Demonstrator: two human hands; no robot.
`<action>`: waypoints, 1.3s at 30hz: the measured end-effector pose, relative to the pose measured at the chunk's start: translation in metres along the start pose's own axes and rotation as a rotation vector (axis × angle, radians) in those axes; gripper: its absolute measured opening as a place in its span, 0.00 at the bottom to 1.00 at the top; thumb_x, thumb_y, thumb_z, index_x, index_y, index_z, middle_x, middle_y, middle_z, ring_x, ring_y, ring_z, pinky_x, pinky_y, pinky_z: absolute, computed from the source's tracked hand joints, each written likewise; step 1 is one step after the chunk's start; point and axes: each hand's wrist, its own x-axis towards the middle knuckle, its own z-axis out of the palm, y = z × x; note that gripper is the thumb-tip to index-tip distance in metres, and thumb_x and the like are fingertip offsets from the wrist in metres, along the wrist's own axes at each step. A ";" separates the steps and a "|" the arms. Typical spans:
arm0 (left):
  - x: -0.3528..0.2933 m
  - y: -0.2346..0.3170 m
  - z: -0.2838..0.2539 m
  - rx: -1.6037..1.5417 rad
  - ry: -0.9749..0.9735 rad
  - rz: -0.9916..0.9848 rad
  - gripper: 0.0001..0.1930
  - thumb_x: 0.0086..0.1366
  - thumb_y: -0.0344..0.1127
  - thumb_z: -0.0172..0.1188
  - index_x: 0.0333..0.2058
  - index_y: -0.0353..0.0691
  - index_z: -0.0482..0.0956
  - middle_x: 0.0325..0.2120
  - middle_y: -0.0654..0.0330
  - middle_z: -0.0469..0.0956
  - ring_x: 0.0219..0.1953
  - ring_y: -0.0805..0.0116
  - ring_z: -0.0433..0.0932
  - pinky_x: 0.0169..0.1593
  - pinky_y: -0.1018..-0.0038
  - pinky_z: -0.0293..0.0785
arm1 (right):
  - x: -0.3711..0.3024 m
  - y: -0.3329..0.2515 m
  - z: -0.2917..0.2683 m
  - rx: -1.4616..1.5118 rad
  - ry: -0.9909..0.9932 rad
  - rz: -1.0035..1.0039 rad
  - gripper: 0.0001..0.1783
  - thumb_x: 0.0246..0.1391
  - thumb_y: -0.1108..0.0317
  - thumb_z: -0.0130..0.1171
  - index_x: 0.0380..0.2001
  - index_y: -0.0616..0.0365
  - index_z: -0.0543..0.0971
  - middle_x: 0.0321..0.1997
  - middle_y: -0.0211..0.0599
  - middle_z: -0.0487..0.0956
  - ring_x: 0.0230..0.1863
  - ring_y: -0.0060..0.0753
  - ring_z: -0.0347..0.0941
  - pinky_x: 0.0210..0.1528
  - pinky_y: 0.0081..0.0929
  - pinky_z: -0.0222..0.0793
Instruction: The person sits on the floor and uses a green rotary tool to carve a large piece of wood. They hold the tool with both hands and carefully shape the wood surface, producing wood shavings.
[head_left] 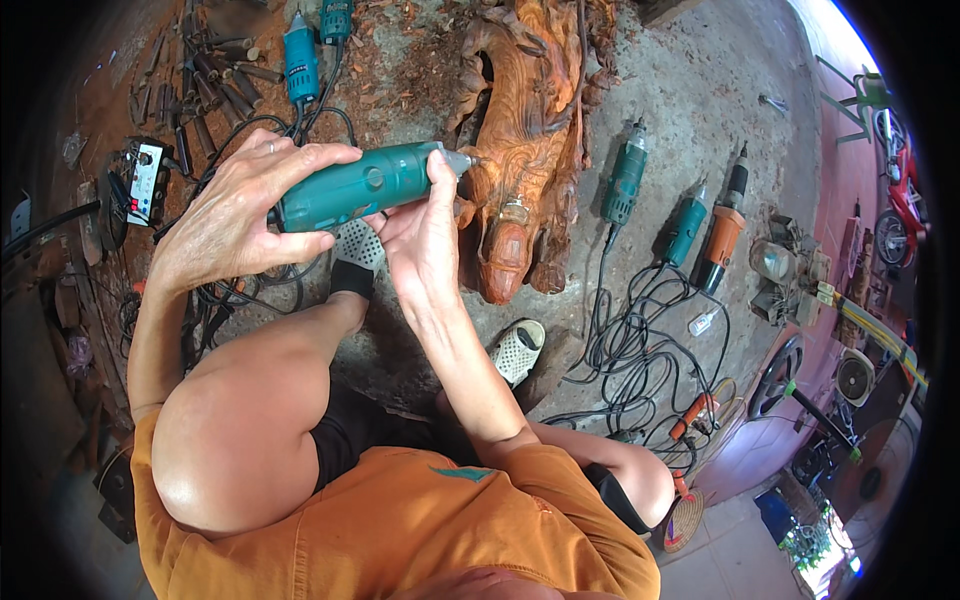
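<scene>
A green die grinder (372, 180) lies across both hands, its metal nose pointing right toward a carved wooden sculpture (520, 140). My left hand (232, 205) is closed round the rear of the grinder's body, fingers on top and thumb below. My right hand (425, 225) holds the front end from beneath, its thumb pressed up by the collar. The grinder's tip is close to the sculpture's left side; whether they touch I cannot tell. The sculpture is reddish-brown, with flowing carved lines and a rounded near end.
To the right lie two more green grinders (627, 178) (686, 228), an orange one (724, 235) and tangled black cords (630, 350). A blue-green grinder (300, 62), many loose carving tools (215, 85) and a white control box (148, 182) sit left. White perforated shoes (518, 350) are on my feet.
</scene>
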 end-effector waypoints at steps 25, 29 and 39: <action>-0.002 0.000 0.011 -0.029 0.009 0.022 0.38 0.43 0.35 0.71 0.58 0.41 0.74 0.41 0.53 0.80 0.41 0.52 0.73 0.53 0.59 0.66 | -0.005 0.002 -0.009 0.025 0.017 -0.037 0.24 0.66 0.43 0.54 0.48 0.52 0.71 0.44 0.33 0.78 0.47 0.27 0.75 0.48 0.37 0.76; -0.006 -0.001 0.012 -0.039 -0.002 -0.017 0.38 0.43 0.35 0.71 0.58 0.41 0.74 0.41 0.53 0.80 0.41 0.52 0.72 0.52 0.59 0.66 | -0.005 0.002 -0.009 0.004 0.020 -0.021 0.24 0.66 0.43 0.54 0.49 0.52 0.71 0.45 0.33 0.78 0.47 0.27 0.76 0.47 0.36 0.77; -0.012 -0.004 0.023 -0.012 0.098 0.037 0.38 0.43 0.36 0.71 0.58 0.40 0.75 0.42 0.54 0.80 0.39 0.54 0.71 0.47 0.60 0.70 | 0.000 0.000 -0.016 -0.043 -0.019 -0.021 0.25 0.65 0.42 0.55 0.50 0.52 0.70 0.45 0.35 0.78 0.47 0.29 0.77 0.45 0.36 0.79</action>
